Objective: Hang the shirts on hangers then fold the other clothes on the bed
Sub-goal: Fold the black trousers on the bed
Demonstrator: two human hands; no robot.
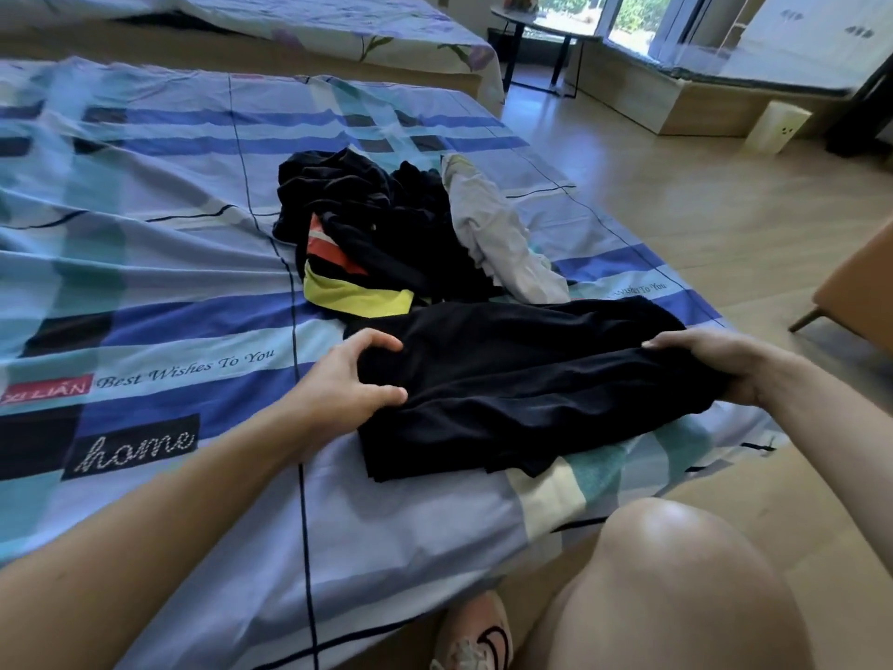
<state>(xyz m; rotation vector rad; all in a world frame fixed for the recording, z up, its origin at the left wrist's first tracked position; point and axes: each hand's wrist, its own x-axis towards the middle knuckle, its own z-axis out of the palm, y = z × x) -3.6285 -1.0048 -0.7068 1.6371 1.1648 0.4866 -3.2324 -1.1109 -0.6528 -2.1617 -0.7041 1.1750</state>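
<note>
A black garment (pixel 522 384) lies spread near the front right corner of the bed (pixel 159 263), which has a blue checked sheet. My left hand (pixel 352 374) rests at the garment's left edge with thumb and fingers curved round the cloth. My right hand (pixel 720 360) grips the garment's right end, where the cloth is bunched under the fingers. Behind it lies a pile of dark clothes (pixel 367 210) with an orange and yellow piece (pixel 348 282), and a pale grey garment (pixel 497 234) lies to the pile's right.
My bare knee (pixel 676 573) and a pink shoe (pixel 473 631) are at the bed's front edge. A second bed (pixel 338 26) stands behind. A round side table (pixel 541 26), a window bench and an orange chair (pixel 855 292) stand on the wooden floor at right.
</note>
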